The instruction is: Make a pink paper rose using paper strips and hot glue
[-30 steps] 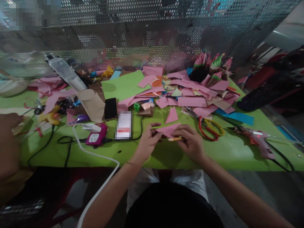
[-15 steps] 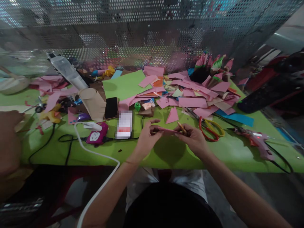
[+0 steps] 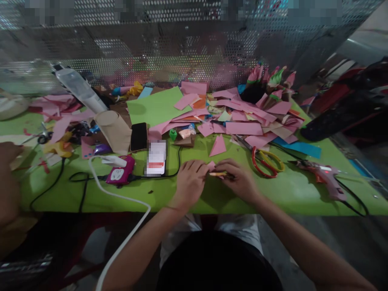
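A piece of pink paper (image 3: 211, 165) lies between my two hands, low over the green table, mostly hidden by fingers. My left hand (image 3: 190, 182) is closed over its left side with the fingers pressed together. On the right side, my right hand (image 3: 240, 180) has its fingers on the paper and also keeps a pencil (image 3: 217, 174), whose tip points left. Just beyond them lies a folded pink paper triangle (image 3: 218, 146). Scissors (image 3: 266, 162) with red and yellow handles rest to the right of my right hand.
A pink glue gun (image 3: 330, 182) with its cord lies at the right. Left of my hands are a phone (image 3: 156, 158), a black phone (image 3: 138, 136) and a purple power adapter (image 3: 120, 171). Pink paper scraps (image 3: 244, 128) cover the back. Another person's arm (image 3: 10, 182) shows at far left.
Both hands have turned palm-down and come closer together, lowering the pink paper toward the table. The pencil has swung from slanting upward to lying nearly flat, pointing left.
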Available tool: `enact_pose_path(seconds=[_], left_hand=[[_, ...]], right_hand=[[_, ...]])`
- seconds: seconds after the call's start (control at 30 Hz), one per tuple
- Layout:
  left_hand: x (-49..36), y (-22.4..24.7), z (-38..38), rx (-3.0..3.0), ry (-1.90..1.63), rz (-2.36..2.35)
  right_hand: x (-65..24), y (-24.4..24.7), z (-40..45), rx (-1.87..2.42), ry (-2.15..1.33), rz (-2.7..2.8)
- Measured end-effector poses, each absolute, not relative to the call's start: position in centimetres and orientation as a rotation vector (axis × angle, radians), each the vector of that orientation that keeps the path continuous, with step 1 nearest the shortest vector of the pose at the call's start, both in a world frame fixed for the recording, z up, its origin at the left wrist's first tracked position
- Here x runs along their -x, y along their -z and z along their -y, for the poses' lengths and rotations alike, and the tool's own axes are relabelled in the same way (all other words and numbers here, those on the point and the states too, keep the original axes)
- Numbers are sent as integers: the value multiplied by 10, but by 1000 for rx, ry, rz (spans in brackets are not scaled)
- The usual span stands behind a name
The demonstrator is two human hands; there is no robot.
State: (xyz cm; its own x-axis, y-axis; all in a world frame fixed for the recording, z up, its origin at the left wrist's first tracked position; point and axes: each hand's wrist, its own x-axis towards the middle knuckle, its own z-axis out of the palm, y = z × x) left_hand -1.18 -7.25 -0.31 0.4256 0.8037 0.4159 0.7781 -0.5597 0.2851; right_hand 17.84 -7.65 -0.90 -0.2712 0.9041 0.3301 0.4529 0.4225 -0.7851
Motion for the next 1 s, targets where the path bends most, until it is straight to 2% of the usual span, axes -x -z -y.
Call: enact_pose_path(seconds=[0.17, 0.57, 0.83, 1.0], left_hand=[[11, 11, 86, -2652, -566, -1397], [4, 21, 93, -2828, -625, -1332], [-2, 17, 96, -2937, -707, -1382], [-3, 15, 96, -2976, -701, -1394]], right_hand=[[-185, 17, 79, 1228, -951, 1946], [-202, 5, 85, 1318, -1223, 1872], [-202, 10, 78, 1431, -822, 1889], [-193, 12, 77, 1356, -755, 1945]])
